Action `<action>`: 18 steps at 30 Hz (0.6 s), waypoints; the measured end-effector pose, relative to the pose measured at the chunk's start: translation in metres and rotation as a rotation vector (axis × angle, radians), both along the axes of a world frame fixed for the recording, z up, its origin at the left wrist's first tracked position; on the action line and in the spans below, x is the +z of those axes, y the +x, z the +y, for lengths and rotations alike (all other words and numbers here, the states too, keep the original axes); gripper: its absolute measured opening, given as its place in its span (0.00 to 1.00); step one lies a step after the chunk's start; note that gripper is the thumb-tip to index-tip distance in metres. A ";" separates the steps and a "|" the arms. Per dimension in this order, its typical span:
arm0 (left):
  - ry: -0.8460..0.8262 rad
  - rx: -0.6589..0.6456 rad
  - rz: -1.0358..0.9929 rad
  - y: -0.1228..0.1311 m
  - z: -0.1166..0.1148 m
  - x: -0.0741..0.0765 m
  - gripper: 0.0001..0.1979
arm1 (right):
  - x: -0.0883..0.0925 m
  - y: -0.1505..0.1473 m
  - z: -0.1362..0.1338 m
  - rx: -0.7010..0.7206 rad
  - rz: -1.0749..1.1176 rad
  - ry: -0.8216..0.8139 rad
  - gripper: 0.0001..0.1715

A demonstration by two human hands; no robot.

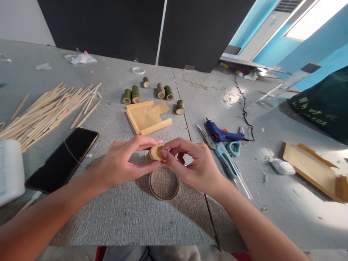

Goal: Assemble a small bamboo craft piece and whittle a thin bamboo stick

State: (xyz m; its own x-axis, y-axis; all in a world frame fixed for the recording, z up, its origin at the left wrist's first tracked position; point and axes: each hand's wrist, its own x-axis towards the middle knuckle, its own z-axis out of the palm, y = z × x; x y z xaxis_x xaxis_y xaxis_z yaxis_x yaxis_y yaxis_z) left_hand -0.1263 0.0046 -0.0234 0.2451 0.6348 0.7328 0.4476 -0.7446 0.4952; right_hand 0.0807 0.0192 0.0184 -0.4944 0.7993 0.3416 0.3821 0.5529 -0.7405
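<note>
Above the near part of the table, my left hand [126, 159] is curled around a short bamboo piece [148, 158], thumb and fingers on its sides. A round tan disc [156, 153], like cardboard or brown paper, covers the end facing up. My right hand [190, 159] pinches the right edge of this disc between thumb and fingertips; the exact contact is partly hidden. Just below the hands lies a ring [165, 198] resembling a tape roll. Beyond them is a cut, folded brown paper sheet [148, 116].
Several bamboo pieces [136, 94] stand or lie farther back. To the left are wooden sticks [51, 108], a phone [63, 159] and a white bottle [10, 172]. A blue glue gun [221, 133], scissors [227, 159], a white case [283, 167] and brown paper [312, 170] lie right.
</note>
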 end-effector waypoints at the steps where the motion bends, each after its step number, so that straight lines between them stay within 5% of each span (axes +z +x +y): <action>1: 0.006 -0.003 0.003 0.000 0.000 0.000 0.24 | 0.000 0.000 0.000 0.000 -0.006 0.004 0.04; 18: 0.110 -0.014 0.090 -0.002 0.004 0.003 0.14 | 0.003 0.000 0.000 0.001 -0.039 -0.008 0.05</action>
State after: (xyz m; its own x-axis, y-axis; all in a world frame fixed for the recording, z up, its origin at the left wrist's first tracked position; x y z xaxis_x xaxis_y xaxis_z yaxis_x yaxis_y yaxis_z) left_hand -0.1283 0.0083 -0.0207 0.3218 0.5481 0.7721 0.4757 -0.7986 0.3687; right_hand 0.0807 0.0192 0.0215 -0.5079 0.8016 0.3155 0.4104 0.5472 -0.7295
